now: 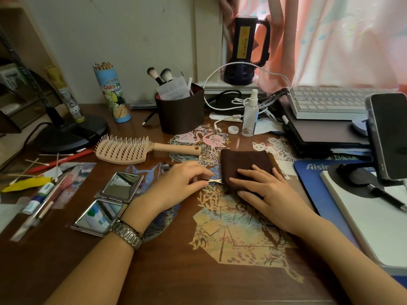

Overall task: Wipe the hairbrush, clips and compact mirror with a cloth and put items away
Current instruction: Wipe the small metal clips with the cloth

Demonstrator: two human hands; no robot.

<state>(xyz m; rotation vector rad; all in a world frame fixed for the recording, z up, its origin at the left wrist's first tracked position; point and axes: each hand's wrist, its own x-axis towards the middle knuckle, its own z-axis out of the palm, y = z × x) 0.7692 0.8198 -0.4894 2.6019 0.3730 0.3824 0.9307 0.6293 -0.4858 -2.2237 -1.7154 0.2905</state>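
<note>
Pinching a thin metal clip (212,181) between thumb and fingertips, the left hand (180,183) holds it at the near edge of the folded brown cloth (242,161). The right hand (262,186) lies flat on that cloth, fingers straight. On the bench (167,271), the hairbrush (132,149) sits at 11 o'clock from the left hand (bristles up), the opened compact mirror (110,201) at 8 o'clock.

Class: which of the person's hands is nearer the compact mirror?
Left. The left hand pinches a clip just right of the open compact mirror; the right hand rests on the cloth, farther right.
</note>
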